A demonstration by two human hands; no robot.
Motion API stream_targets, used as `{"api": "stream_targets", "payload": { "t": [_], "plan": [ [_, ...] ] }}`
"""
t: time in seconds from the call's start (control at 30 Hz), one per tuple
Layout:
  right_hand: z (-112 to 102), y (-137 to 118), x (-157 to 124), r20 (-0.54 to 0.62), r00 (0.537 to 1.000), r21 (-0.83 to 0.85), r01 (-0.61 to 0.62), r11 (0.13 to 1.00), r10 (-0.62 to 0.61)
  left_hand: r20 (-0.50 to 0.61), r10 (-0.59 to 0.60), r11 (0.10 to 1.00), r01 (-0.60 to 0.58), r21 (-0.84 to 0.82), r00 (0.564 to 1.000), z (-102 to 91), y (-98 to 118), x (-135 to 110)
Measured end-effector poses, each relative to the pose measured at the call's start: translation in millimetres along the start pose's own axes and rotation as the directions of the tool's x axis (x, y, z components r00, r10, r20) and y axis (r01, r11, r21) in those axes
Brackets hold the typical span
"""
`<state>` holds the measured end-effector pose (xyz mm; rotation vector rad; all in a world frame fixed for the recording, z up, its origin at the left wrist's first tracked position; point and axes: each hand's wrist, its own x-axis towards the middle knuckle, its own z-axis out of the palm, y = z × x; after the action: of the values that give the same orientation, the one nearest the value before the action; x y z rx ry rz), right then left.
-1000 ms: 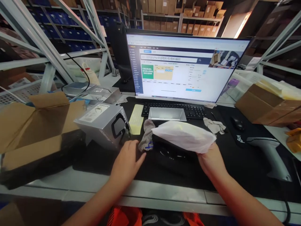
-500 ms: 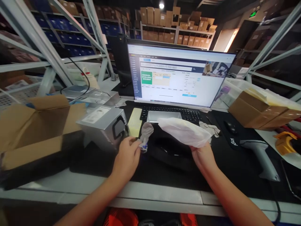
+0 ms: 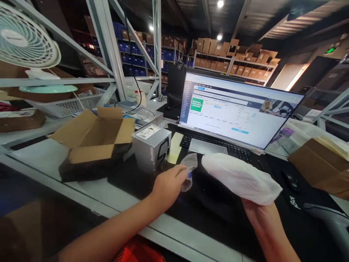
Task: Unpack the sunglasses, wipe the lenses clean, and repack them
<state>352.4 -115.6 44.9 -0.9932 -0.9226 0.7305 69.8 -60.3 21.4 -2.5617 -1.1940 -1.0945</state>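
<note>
My left hand (image 3: 168, 185) pinches a small crumpled clear plastic bag (image 3: 191, 161) with a blue mark on it, held above the black desk mat (image 3: 177, 214). On my right hand (image 3: 260, 214) rests a soft white wrapped bundle (image 3: 240, 178), gripped from below at its near end; its contents are hidden. Left of my left hand stands a silver-grey printed box (image 3: 148, 153) with a white label on top. An open brown carton (image 3: 91, 154) sits farther left. Beyond the hands lies a flat silver box part (image 3: 207, 147) by the keyboard (image 3: 240, 152).
A lit monitor (image 3: 234, 109) stands behind the keyboard. At the right are a mouse (image 3: 290, 181), a grey scanner (image 3: 327, 214) and a brown carton (image 3: 321, 163). A yellow pad (image 3: 175, 147) lies beside the silver-grey box. A fan (image 3: 25, 40) stands at the far left.
The view has swung left and up, bringing the fan into sight. Both hands keep hold of the clear bag and the white bundle, and the bundle appears nearer and larger.
</note>
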Motion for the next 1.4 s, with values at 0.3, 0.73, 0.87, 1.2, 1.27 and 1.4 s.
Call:
{"api": "stream_targets", "payload": {
  "t": [0.3, 0.73, 0.87, 1.2, 1.27, 1.4],
  "plan": [
    [-4, -9, -31, 0.282, 0.94, -0.401, 0.296, 0.867, -0.19, 0.183, -0.104, 0.918, 0.165, -0.362, 0.978, 5.2, -1, 18],
    [15, -20, -28, 0.663, 0.555, -0.415, 0.831, 0.371, -0.502, 0.184, -0.116, 0.798, 0.202, -0.568, 0.976, 15.3, 18, 30],
    [13, -16, -22, 0.721, 0.574, -0.412, 0.805, 0.426, -0.388, 0.129, -0.103, 0.819, 0.157, -0.551, 0.986, 10.2, 20, 11],
    [4, -3, -31, 0.832, 0.481, -0.353, 0.843, 0.406, -0.277, 0.195, -0.245, 0.956, 0.27, -0.116, 0.95, 5.3, 9, -19],
    [6, -5, -31, 0.833, 0.473, -0.338, 0.845, 0.414, -0.286, 0.199, -0.229, 0.958, 0.257, -0.129, 0.953, 8.1, 8, -21],
    [17, -7, -32, 0.768, 0.53, -0.36, 0.822, 0.442, -0.36, 0.158, -0.157, 0.95, 0.193, -0.245, 0.975, 10.9, 12, -19]
  ]
}}
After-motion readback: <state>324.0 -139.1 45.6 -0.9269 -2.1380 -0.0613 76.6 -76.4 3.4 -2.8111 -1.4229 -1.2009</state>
